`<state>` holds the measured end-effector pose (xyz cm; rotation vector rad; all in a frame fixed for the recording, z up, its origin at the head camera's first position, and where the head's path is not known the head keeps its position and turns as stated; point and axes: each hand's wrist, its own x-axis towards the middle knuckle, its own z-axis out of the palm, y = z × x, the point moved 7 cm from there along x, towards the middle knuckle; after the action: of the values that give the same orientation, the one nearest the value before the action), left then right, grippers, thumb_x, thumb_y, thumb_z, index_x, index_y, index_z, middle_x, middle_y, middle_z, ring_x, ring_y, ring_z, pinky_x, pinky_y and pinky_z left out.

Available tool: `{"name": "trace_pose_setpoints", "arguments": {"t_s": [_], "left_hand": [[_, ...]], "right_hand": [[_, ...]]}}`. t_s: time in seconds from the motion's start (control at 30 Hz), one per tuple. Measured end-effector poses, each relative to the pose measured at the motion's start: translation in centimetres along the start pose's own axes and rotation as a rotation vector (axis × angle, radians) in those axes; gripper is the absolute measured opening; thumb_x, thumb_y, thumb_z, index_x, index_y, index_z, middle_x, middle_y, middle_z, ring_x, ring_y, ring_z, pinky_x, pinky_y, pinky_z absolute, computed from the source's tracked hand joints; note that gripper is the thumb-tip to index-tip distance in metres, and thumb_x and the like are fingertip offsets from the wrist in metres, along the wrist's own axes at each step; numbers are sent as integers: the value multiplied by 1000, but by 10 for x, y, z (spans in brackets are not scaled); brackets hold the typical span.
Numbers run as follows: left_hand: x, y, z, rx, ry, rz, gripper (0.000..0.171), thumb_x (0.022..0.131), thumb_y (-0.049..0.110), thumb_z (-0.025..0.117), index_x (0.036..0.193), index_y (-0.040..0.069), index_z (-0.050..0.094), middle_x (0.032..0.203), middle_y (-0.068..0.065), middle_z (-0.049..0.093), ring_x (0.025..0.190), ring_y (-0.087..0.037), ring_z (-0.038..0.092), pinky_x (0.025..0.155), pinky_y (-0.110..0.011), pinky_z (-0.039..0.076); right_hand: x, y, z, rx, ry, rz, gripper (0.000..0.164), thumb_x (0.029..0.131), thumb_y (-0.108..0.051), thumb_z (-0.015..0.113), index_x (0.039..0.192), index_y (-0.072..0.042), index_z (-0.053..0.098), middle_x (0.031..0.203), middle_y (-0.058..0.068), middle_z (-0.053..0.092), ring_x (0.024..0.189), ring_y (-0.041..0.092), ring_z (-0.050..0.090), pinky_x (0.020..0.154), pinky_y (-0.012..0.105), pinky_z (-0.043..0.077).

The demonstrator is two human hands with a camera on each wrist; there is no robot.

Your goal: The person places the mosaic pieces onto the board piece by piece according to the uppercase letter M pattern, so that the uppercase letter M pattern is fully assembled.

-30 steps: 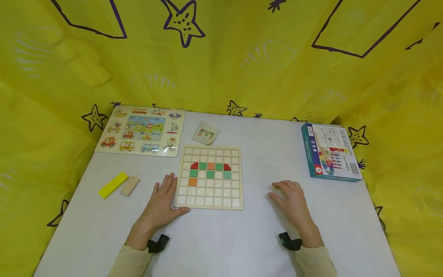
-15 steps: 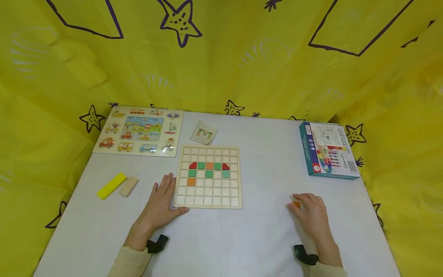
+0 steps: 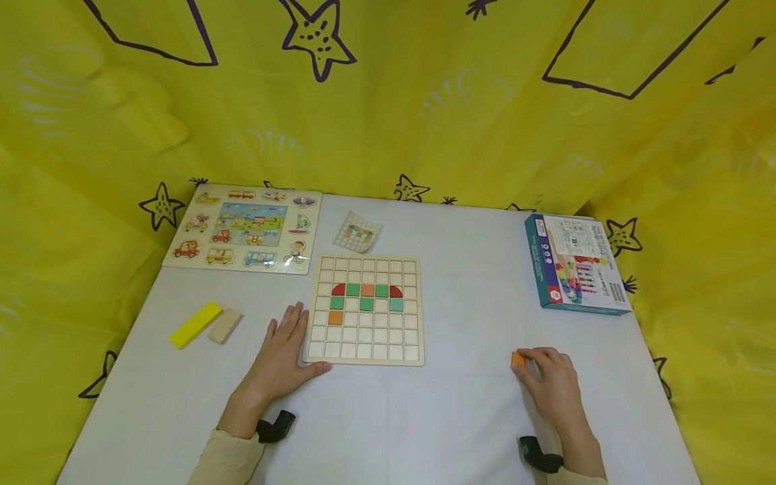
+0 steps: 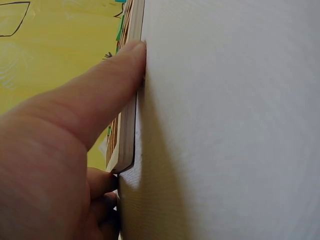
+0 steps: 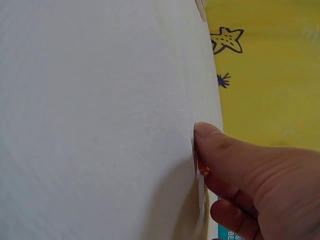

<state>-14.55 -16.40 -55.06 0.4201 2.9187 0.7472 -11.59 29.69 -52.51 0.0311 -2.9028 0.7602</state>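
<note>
A square wooden grid board [image 3: 365,344] lies flat on the table. Red, green and orange tiles fill some of its cells, among them an orange tile [image 3: 335,317] near the left side. My left hand [image 3: 279,360] rests at the board's lower left corner, fingers straight along its left edge and thumb along the near edge; in the left wrist view the thumb [image 4: 107,82] touches the board's side. Out to the right, my right hand [image 3: 553,387] pinches another orange tile [image 3: 518,359] at the table top. That tile is mostly hidden behind the fingers in the right wrist view.
Behind the board lies a small pattern card [image 3: 358,232]. A vehicle picture puzzle [image 3: 245,263] sits back left, with a yellow block [image 3: 196,325] and a plain wooden block [image 3: 225,326] in front. A boxed set [image 3: 578,263] lies at the back right. Yellow curtains [image 3: 388,101] surround the table.
My right hand has moved right and nearer, away from the board, and an orange tile now shows between its fingertips. The left hand and the board look unchanged.
</note>
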Motion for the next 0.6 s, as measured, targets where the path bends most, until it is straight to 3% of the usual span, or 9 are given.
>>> {"name": "trace_pose_setpoints", "arguments": {"t_s": [0.17, 0.6], "left_hand": [[0, 0, -1, 6, 4, -1, 112, 76, 55, 77, 150, -10, 24, 159, -22, 13, 146, -37, 8, 113, -58, 5], [0, 1, 0, 2, 2, -8, 112, 76, 55, 77, 149, -10, 24, 159, -22, 13, 146, -37, 7, 113, -58, 5]], "right_hand": [[3, -3, 1, 11, 7, -16, 28, 78, -6, 81, 103, 2, 71, 100, 18, 62, 96, 37, 50, 79, 51, 38], [27, -29, 22, 91, -76, -49, 28, 83, -16, 79, 106, -2, 71, 107, 13, 64, 103, 32, 48, 91, 54, 34]]}}
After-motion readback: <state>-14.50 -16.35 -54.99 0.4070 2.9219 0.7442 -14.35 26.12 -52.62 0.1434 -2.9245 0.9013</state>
